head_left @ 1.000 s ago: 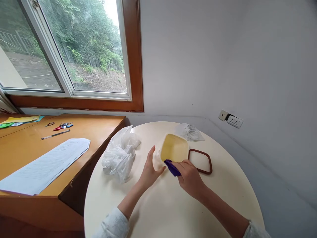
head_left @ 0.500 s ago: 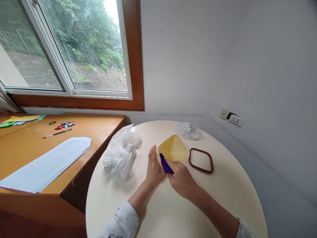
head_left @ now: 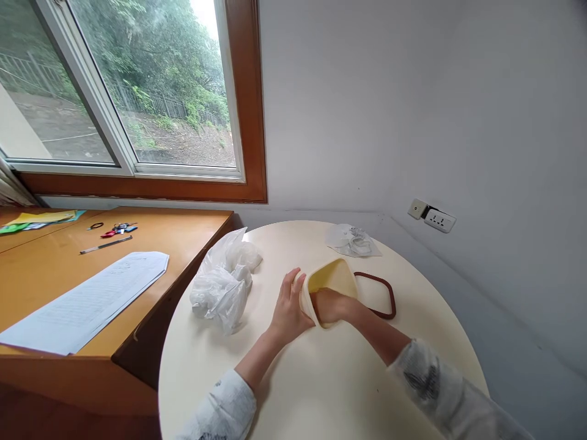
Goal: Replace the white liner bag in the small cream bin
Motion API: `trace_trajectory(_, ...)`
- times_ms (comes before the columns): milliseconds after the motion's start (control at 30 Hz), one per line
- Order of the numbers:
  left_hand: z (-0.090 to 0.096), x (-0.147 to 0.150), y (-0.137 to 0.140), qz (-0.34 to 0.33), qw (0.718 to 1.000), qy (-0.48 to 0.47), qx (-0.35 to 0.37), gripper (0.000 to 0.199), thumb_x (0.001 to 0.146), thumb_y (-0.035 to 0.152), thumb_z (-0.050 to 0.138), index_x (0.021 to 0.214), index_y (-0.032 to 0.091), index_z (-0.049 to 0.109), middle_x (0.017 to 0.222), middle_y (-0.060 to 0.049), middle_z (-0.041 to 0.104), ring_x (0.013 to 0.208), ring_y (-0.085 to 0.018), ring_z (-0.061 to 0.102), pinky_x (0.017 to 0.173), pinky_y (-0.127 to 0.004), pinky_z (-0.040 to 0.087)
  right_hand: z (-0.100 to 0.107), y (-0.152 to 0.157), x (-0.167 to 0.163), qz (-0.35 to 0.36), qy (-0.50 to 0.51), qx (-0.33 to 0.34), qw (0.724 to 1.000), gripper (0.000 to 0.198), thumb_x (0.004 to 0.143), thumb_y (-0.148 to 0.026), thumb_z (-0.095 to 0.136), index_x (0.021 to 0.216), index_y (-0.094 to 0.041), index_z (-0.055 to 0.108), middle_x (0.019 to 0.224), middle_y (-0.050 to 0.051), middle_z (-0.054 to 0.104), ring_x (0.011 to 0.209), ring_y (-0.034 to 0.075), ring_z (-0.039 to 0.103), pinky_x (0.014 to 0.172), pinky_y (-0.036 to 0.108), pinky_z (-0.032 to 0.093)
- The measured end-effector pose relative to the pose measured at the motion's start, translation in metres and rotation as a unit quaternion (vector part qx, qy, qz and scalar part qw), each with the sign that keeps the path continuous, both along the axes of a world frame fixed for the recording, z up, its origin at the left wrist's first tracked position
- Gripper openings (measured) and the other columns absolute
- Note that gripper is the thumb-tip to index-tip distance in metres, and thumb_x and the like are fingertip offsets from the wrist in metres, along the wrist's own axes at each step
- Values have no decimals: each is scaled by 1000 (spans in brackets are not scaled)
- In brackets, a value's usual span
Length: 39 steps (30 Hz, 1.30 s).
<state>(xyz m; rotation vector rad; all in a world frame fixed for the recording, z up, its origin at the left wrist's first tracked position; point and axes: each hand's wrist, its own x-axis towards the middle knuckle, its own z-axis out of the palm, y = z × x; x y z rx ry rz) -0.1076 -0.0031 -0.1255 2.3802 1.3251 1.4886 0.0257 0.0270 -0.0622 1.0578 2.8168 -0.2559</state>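
A pale yellow plastic bin [head_left: 336,274] is tilted on the round table, its mouth toward me. My left hand [head_left: 290,308] is closed on the bin's left side, thumb near the lower rim and fingers along the outer wall. Inside the mouth is my right hand [head_left: 329,305], in past the knuckles. Its fingers are hidden by the hand itself and the bin wall, and the purple cloth does not show. Just right of the bin, partly behind my right forearm, lies a brown square ring [head_left: 391,299].
A crumpled white plastic bag [head_left: 224,281] lies at the round table's [head_left: 312,391] left, and a smaller clear bag [head_left: 352,241] at its back. On the wooden desk [head_left: 192,229] to the left are papers [head_left: 101,299], a pen [head_left: 106,245] and keys [head_left: 120,228]. A wall socket [head_left: 439,220] is at right.
My right hand, which held a purple cloth at the bin's rim, has gone inside the bin. The bin has tipped further toward me and shifted slightly right; my left hand has spread along its side.
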Motion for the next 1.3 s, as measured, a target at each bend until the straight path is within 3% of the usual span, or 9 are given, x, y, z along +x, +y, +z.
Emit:
trace_trajectory(133, 2, -1, 0, -8, 1000, 17, 11, 107, 53, 14, 72, 138, 29, 7, 136, -16, 23, 127, -35, 28, 97, -55, 33, -14, 13, -9, -20, -20, 40, 999, 14, 71, -20, 58, 83, -17, 65, 86, 9, 70, 81, 24, 64, 77, 38, 44)
trace_trajectory(300, 2, -3, 0, -12, 999, 28, 24, 107, 55, 17, 73, 137, 30, 7, 135, -15, 24, 126, -35, 30, 97, -54, 34, -14, 8, 3, -59, -41, 74, 995, 11, 71, -13, 55, 74, -14, 65, 77, 12, 70, 78, 24, 65, 79, 37, 44)
trace_trajectory(433, 3, -5, 1, -18, 1000, 20, 7, 105, 56, 21, 74, 137, 30, 8, 135, -16, 25, 126, -34, 31, 96, -51, 37, 0, -10, 26, -69, -31, 89, 993, 17, 74, -9, 49, 79, -13, 65, 81, 12, 70, 79, 23, 65, 79, 34, 44)
trace_trajectory(600, 5, -8, 4, -27, 999, 9, -15, 107, 54, 24, 76, 137, 29, 8, 135, -16, 25, 126, -35, 31, 95, -51, 38, 18, -38, 54, -64, 51, 88, 993, 28, 80, -7, 40, 89, -18, 64, 87, 7, 70, 83, 20, 64, 81, 32, 44)
trace_trajectory(800, 7, -10, 5, -39, 999, -8, -32, 106, 53, 27, 78, 136, 28, 11, 135, -16, 25, 127, -34, 31, 96, -50, 38, 15, -57, 69, -51, 148, 102, 982, 35, 81, -6, 37, 104, -18, 61, 101, 6, 67, 98, 18, 59, 101, 37, 33)
trace_trajectory(967, 11, -11, 5, -44, 998, -18, -35, 108, 52, 31, 79, 136, 27, 12, 134, -16, 26, 127, -35, 30, 96, -50, 38, 14, -61, 71, -46, 183, 110, 976, 36, 80, -5, 39, 104, -20, 61, 103, 5, 66, 100, 17, 58, 101, 39, 35)
trace_trajectory(1300, 15, -14, 3, -58, 997, -24, -50, 109, 52, 31, 79, 136, 27, 10, 134, -15, 25, 127, -34, 29, 96, -51, 38, 22, -65, 67, -55, 156, 102, 981, 36, 80, -5, 38, 106, -18, 60, 101, 6, 66, 99, 18, 58, 100, 40, 35)
